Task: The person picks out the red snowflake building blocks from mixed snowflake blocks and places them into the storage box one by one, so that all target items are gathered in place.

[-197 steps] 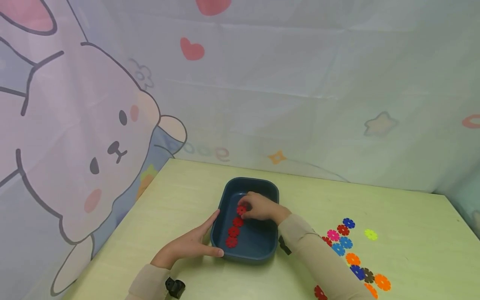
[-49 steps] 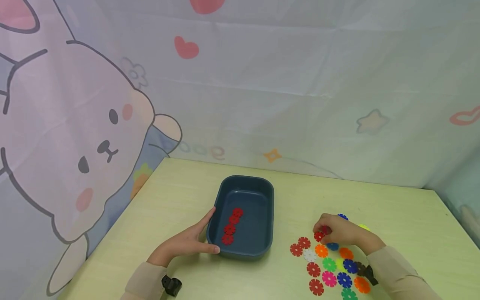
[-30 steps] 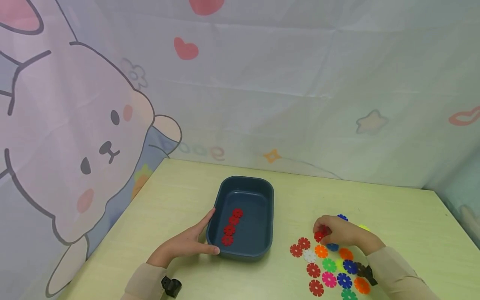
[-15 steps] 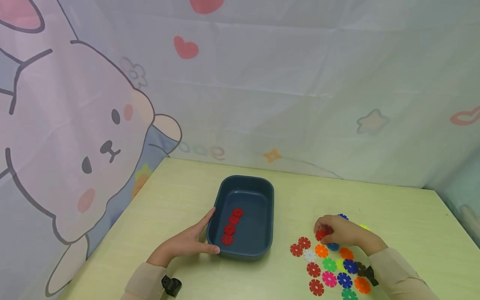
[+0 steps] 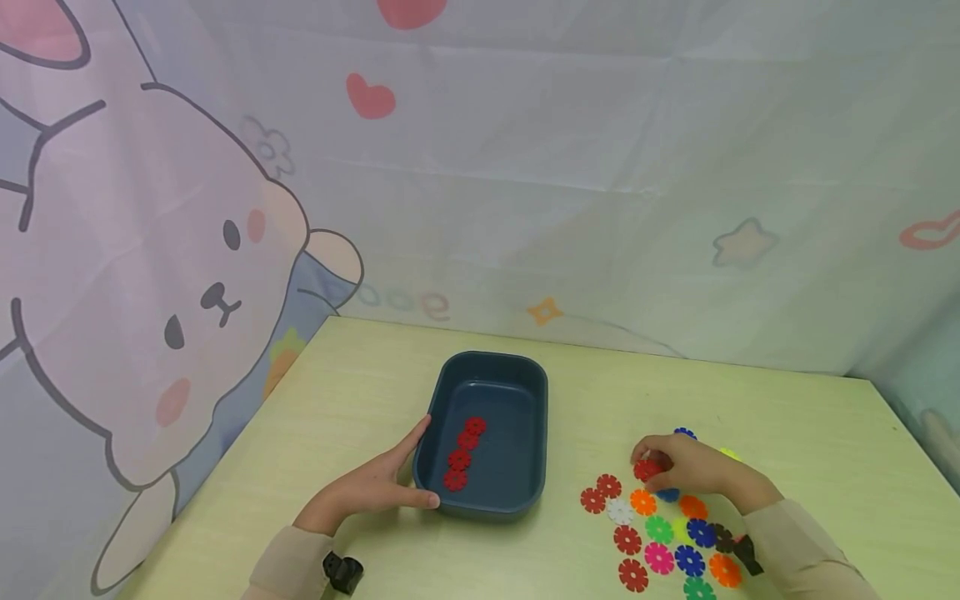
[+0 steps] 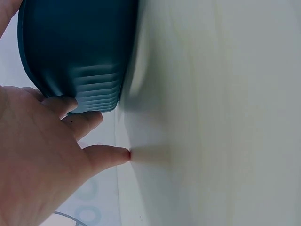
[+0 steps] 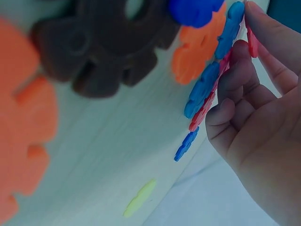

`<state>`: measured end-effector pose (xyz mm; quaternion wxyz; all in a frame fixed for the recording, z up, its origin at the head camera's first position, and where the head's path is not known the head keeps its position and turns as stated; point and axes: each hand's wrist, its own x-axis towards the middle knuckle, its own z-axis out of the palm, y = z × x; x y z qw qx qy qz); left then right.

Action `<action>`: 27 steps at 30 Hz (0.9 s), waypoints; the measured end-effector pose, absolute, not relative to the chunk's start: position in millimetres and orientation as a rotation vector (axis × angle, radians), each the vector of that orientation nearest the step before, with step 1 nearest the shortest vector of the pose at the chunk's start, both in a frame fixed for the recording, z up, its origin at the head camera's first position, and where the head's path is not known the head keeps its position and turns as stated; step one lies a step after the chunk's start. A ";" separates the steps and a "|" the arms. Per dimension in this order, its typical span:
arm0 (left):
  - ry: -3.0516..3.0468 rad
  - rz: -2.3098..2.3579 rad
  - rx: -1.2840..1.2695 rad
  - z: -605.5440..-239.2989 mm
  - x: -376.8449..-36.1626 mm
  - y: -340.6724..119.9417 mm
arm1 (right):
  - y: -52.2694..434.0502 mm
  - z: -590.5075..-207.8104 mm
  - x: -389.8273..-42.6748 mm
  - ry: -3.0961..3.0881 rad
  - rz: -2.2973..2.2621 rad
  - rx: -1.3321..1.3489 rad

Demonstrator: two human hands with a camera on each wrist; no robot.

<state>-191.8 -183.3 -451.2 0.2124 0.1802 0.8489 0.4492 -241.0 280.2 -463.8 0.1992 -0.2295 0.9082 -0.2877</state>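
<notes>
A dark blue rectangular tray [image 5: 517, 454] lies on the table, with several red snowflake discs [image 5: 459, 459] lined up along its left part. My left hand [image 5: 372, 487] rests against its left side, the thumb at the near corner; in the left wrist view, bent-back fingers [image 6: 84, 123] touch the ribbed wall. To the right, my right hand [image 5: 697, 465] pinches a red snowflake disc [image 5: 647, 471] between thumb and fingers, low over the pile. That same disc [image 7: 252, 40] shows edge-on in the right wrist view.
Around and below the right hand are loose discs: two overlapping red discs [image 5: 600, 493], a white disc [image 5: 619, 512], a pink disc [image 5: 659, 558], an orange disc [image 5: 725, 571] and a brown disc [image 5: 723, 538]. A printed curtain [image 5: 600, 208] hangs behind the table.
At first my right hand was inside the tray at the top of the red row; it has since moved right to the pile. Lately its red disc shifted slightly right. The left hand keeps its place.
</notes>
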 end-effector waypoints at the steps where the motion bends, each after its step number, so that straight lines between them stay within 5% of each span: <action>1: 2.358 1.248 0.500 -451.2 -191.8 -183.4 | 280.9 -463.4 -240.6 2.532 -0.814 -0.653; 27: 2.348 1.261 0.506 -450.7 -191.4 -182.8 | 276.8 -455.0 -242.7 2.573 -0.815 -0.768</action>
